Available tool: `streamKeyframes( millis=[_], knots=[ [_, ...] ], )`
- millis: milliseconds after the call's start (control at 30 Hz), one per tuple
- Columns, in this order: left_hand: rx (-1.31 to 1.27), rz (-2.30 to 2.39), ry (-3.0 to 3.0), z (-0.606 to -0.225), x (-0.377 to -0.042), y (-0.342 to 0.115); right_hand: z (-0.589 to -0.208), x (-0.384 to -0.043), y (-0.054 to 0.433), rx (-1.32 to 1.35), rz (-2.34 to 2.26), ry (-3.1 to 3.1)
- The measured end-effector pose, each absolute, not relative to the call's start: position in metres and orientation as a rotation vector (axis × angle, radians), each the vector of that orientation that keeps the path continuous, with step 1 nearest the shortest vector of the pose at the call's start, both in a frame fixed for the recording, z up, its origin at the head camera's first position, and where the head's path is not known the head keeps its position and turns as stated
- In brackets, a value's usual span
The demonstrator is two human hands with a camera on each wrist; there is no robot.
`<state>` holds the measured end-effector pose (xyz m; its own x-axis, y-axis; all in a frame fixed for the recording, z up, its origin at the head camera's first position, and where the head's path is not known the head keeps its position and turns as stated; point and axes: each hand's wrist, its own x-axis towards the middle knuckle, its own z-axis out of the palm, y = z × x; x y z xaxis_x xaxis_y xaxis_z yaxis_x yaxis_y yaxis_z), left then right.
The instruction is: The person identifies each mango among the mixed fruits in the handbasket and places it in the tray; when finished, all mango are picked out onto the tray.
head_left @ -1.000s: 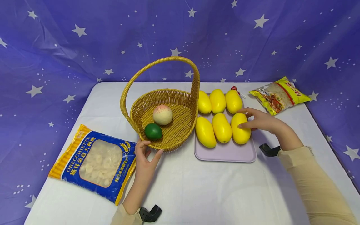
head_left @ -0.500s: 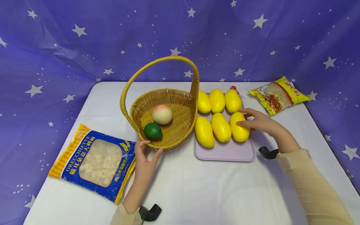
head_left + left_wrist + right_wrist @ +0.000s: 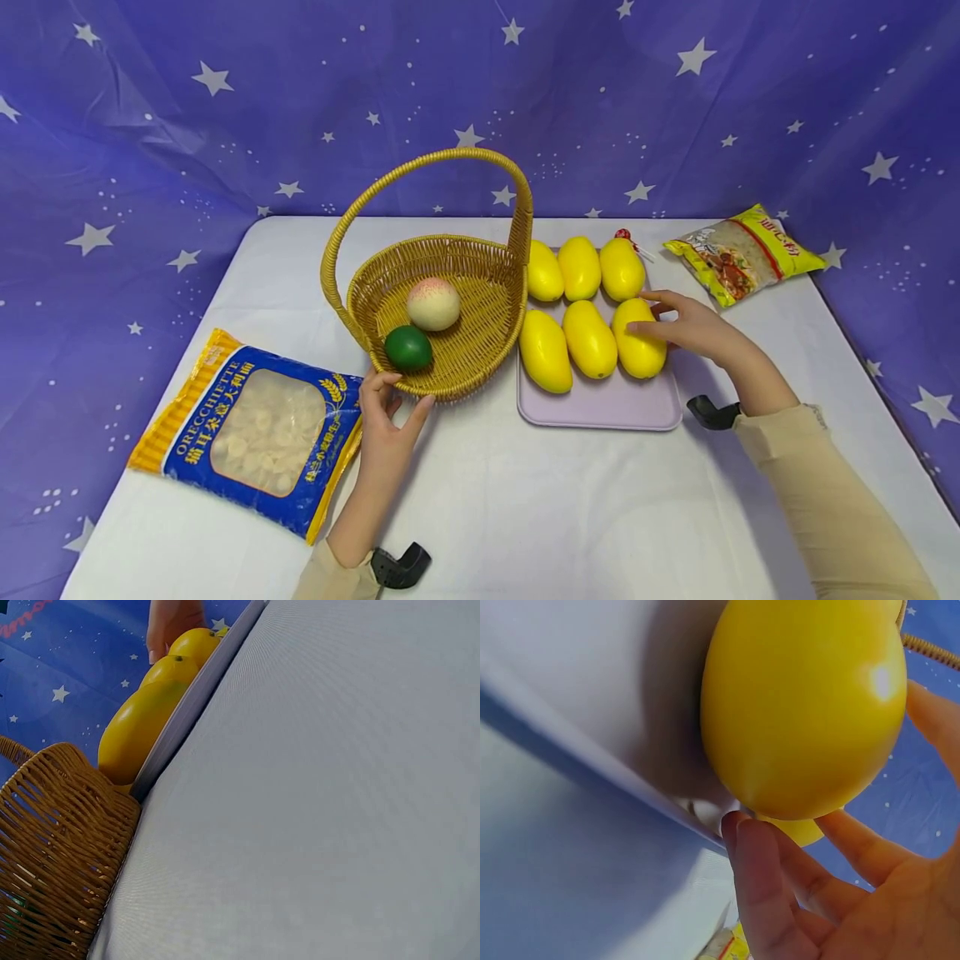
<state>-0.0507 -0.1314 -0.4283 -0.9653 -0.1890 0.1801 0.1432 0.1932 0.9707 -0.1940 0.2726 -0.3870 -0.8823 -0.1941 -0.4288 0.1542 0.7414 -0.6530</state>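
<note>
Six-like rows aside, several yellow mangoes (image 3: 590,339) lie in two rows on a pale purple tray (image 3: 600,417). My right hand (image 3: 693,329) holds the front-right mango (image 3: 640,354), its thumb over the top and its fingers at the right side; in the right wrist view the fingertips (image 3: 754,832) are at the mango's end. My left hand (image 3: 386,429) grips the near rim of a wicker basket (image 3: 480,379), with the thumb against the outer wall. Inside the basket are a peach (image 3: 433,305) and a dark green rounded fruit (image 3: 408,348).
A blue bag of orecchiette pasta (image 3: 262,433) lies left of the basket. At the back right is a yellow food packet (image 3: 742,254). A red-wrapped lollipop (image 3: 624,236) sits behind the tray. The basket's tall handle (image 3: 427,162) arches up beside the mangoes.
The front-right mango has shifted slightly to the left and back, closer to its neighbour, with my right hand on it. My left hand and the basket stay in place.
</note>
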Motion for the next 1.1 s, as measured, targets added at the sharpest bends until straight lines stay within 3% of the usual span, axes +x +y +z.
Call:
streamKeyframes(
  millis=[633,933,1100],
  knots=[
    [0.011,-1.93,-2.143,-0.433,-0.059,-0.139,-0.37,-0.174,0.257,-0.05,-0.922,2.704],
    [0.002,-1.979,-2.098,-0.462,-0.071,-0.149,-0.364,-0.17,0.243,-0.082,-1.003,2.758],
    [0.058,-2.009,-2.111,-0.451,-0.065,-0.15,-0.359,-0.164,0.234,-0.117,-1.064,2.774]
  ],
)
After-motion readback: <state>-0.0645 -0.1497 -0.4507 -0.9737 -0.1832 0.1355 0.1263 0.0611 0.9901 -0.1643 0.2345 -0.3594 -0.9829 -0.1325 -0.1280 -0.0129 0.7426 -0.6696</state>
